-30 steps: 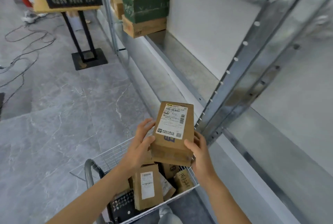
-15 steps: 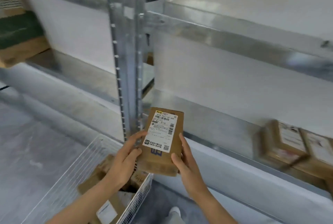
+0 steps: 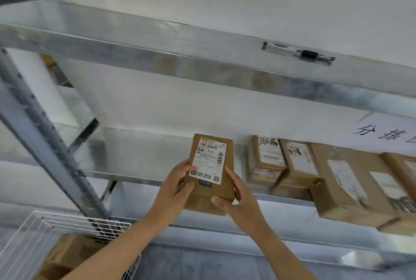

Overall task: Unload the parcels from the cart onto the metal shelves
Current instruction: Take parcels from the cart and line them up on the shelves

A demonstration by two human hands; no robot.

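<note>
I hold a small brown cardboard parcel (image 3: 210, 175) with a white shipping label between both hands, in front of the metal shelf (image 3: 139, 156). My left hand (image 3: 174, 186) grips its left side, thumb across the label edge. My right hand (image 3: 238, 201) grips the lower right corner. The parcel's far end reaches over the shelf's front lip, just left of a row of parcels (image 3: 315, 171) standing on that shelf. The white wire cart (image 3: 33, 234) shows at the bottom left with a brown parcel (image 3: 72, 255) inside.
A slanted perforated steel upright (image 3: 45, 144) runs down the left. An upper shelf beam (image 3: 202, 63) crosses overhead. A white paper sign with handwritten characters (image 3: 387, 133) hangs at the right. The shelf surface left of the held parcel is bare metal.
My view has swung right and up from the cart to the shelf. Both hands have lifted the parcel from above the cart to the shelf's front edge.
</note>
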